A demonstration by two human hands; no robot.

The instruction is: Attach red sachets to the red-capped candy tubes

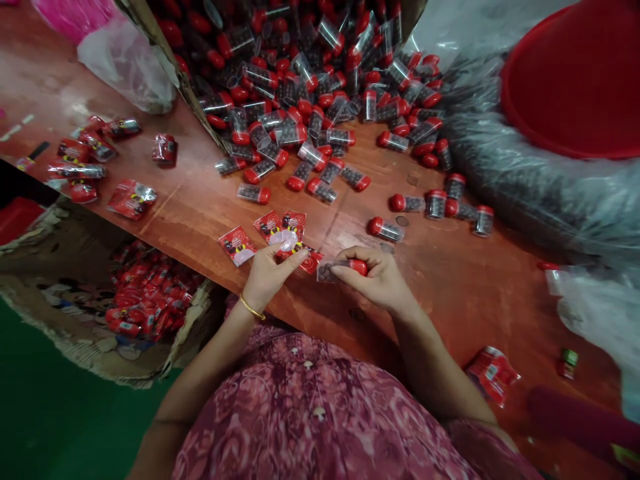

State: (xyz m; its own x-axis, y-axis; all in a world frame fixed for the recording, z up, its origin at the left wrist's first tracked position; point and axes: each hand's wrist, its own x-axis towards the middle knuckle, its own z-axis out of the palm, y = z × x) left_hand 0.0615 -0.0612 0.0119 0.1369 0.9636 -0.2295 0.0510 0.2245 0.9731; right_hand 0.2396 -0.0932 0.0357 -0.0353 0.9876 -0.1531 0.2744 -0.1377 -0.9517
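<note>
My left hand (270,273), with a gold bangle at the wrist, pinches a small red printed wrapper (295,248) at the near edge of the brown table (200,200). My right hand (377,277) is closed on a small clear tube with a red cap (345,268), its open end pointing at the wrapper. Two more flat red wrappers (238,245) lie just left of my hands. Several loose red-capped tubes (385,230) lie just beyond my right hand.
A tipped cardboard box (280,60) spills a heap of tubes across the table. A red bowl (575,80) rests on a clear plastic bag at the right. Wrapped packs (85,160) lie at the left. A basket of wrapped packs (145,300) stands below the table.
</note>
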